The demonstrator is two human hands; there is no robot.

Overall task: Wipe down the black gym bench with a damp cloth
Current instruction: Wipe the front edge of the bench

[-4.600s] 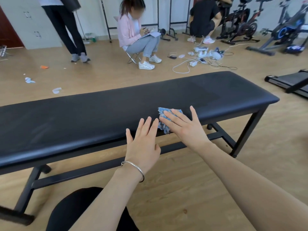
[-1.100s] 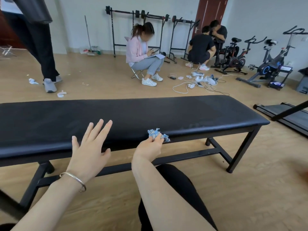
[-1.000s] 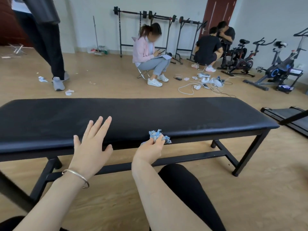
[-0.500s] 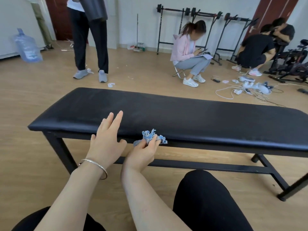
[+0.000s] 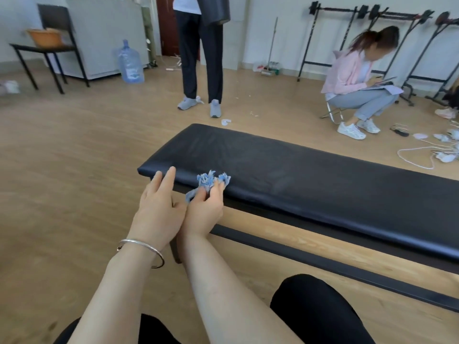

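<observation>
1. The right hand (image 5: pixel 205 207) is clenched around a bunched blue cloth (image 5: pixel 211 180). Its fingers curl over the wad, and frayed ends of fabric stick up past the fingertips.
2. The cloth is pressed against the near edge of the black padded table (image 5: pixel 310 175), close to its left end.
3. The left hand (image 5: pixel 159 207) is released and grasps nothing. Its fingers are straight and close together, and the fingertips touch the table's near left corner.
4. The two hands lie side by side, touching at the thumb side. A silver bangle (image 5: pixel 141 247) sits on the left wrist.
5. The pad runs from that corner away to the right and out of view. Its black metal frame bar (image 5: pixel 323 260) shows below the near edge.
6. The person's knees, in black trousers (image 5: pixel 318 309), are at the bottom of the view.
7. Beyond the table, on the wooden floor (image 5: pixel 62 170):
   - a standing person (image 5: pixel 201 58) in dark trousers and grey shoes
   - a seated person (image 5: pixel 360 78) in a pink jacket
   - a blue water bottle (image 5: pixel 130 62)
   - a black chair (image 5: pixel 49 45) with an orange basin (image 5: pixel 44 37) on it
   - white cables (image 5: pixel 417 157) at the right
</observation>
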